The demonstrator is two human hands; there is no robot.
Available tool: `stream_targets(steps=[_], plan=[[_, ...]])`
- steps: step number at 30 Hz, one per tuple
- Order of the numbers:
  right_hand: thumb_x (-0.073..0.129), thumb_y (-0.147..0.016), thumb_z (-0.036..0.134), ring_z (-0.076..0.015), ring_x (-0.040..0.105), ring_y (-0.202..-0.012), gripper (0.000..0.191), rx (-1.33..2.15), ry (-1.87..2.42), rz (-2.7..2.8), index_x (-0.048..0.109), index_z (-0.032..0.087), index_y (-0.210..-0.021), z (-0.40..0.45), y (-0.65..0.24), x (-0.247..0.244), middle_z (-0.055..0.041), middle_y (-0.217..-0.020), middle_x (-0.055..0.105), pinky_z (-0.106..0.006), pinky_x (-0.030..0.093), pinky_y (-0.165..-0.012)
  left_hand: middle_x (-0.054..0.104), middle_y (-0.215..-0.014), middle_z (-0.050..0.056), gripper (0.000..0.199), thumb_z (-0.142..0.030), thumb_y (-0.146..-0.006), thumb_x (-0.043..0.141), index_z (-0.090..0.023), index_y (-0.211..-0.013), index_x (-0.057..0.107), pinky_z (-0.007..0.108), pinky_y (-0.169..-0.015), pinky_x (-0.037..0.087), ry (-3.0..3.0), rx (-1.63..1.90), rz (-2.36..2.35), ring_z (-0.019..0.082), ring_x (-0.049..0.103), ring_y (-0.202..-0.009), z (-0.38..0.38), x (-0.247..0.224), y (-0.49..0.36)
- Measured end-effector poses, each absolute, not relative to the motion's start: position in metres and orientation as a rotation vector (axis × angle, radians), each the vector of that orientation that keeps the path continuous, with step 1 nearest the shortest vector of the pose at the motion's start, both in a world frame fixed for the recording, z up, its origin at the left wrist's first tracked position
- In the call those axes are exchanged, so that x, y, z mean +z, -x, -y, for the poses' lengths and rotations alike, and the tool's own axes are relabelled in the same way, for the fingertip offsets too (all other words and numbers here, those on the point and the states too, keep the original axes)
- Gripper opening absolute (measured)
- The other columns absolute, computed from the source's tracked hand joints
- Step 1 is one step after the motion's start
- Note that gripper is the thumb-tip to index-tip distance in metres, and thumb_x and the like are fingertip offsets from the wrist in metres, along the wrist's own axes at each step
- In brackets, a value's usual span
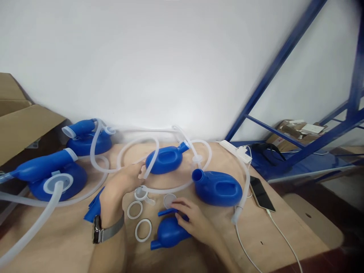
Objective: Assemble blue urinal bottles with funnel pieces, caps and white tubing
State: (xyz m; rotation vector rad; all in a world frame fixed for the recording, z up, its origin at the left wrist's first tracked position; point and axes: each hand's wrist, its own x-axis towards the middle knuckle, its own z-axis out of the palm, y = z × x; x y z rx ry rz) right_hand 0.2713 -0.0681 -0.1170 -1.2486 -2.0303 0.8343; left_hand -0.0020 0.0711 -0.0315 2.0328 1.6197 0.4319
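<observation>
My left hand (132,176), with a watch on its wrist, reaches to the left end of a blue bottle (165,161). Its fingers curl at a translucent tube (153,161) that crosses in front of that bottle; the exact contact is partly hidden. Nearer to me, my right hand (195,220) lies over a blue bulb-shaped piece (170,233) with a short spout, its thumb and fingers closed about the piece's narrow upper part. Between the hands are a clear cap with a tab (140,194), a translucent disc (170,200) and two white rings (143,230).
Another blue bottle (218,188) with an uncapped neck lies to the right, beside a phone (261,194) on a cable and a power strip (236,151). Assembled blue bottles (57,184) with tubes stand left, by a cardboard box (28,125). A blue metal frame (273,72) rises behind.
</observation>
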Motion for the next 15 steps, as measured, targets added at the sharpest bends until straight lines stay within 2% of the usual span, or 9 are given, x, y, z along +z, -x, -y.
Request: stream_targets(steps=[3,7,9,11,13,15], plan=[[0.057,-0.094,0.012,-0.0327,0.062,-0.132,0.046,0.592,1.156,2.286,0.072,0.03,-0.134,0.051,-0.272,-0.108,-0.0107,-0.142,0.067,-0.054,0.055,-0.107,0.074,-0.128,0.015,0.068,-0.033,-0.076,0.077,-0.026,-0.142,0.063,0.042,-0.094,0.053,-2.116,0.306,-1.646,0.037,0.07,-0.114,-0.074,-0.031,0.0],[0.056,-0.097,0.014,-0.0324,0.056,-0.135,0.046,0.262,1.094,2.31,0.069,0.031,-0.138,-0.01,-0.277,-0.068,-0.0111,-0.139,0.068,-0.059,0.047,-0.114,0.064,-0.145,0.019,0.067,-0.054,-0.091,0.065,-0.021,-0.15,0.057,0.047,-0.11,0.048,-2.235,0.374,-1.434,0.038,0.062,-0.132,-0.095,-0.043,-0.022],[0.049,-0.101,0.014,-0.032,0.056,-0.133,0.044,0.105,1.292,2.373,0.068,0.024,-0.139,-0.057,-0.281,-0.047,-0.0149,-0.139,0.067,-0.056,0.046,-0.114,0.059,-0.15,0.019,0.066,-0.053,-0.096,0.061,-0.02,-0.152,0.054,0.046,-0.116,0.044,-2.37,0.548,-1.337,0.035,0.057,-0.138,-0.108,-0.055,-0.043],[0.049,-0.103,0.018,-0.0365,0.048,-0.141,0.042,-0.081,1.617,2.485,0.066,0.016,-0.141,-0.106,-0.283,-0.034,-0.0209,-0.147,0.061,-0.056,0.041,-0.117,0.053,-0.157,0.019,0.063,-0.048,-0.101,0.056,-0.018,-0.156,0.049,0.046,-0.121,0.039,-2.454,0.737,-1.344,0.033,0.05,-0.145,-0.121,-0.071,-0.067],[0.053,-0.103,0.022,-0.0433,0.045,-0.142,0.035,-0.113,1.709,2.5,0.072,0.007,-0.128,-0.148,-0.286,-0.029,-0.0293,-0.143,0.061,-0.063,0.033,-0.119,0.047,-0.161,0.023,0.067,-0.045,-0.101,0.057,-0.013,-0.158,0.045,0.052,-0.125,0.032,-2.449,0.779,-1.424,0.036,0.041,-0.151,-0.13,-0.088,-0.087],[0.058,-0.1,0.019,-0.0424,0.054,-0.134,0.024,-0.074,1.728,2.541,0.078,0.008,-0.11,-0.178,-0.288,-0.031,-0.0289,-0.129,0.069,-0.063,0.03,-0.119,0.049,-0.158,0.024,0.069,-0.043,-0.098,0.063,-0.013,-0.158,0.045,0.061,-0.126,0.025,-2.429,0.773,-1.499,0.041,0.039,-0.149,-0.137,-0.104,-0.098]])
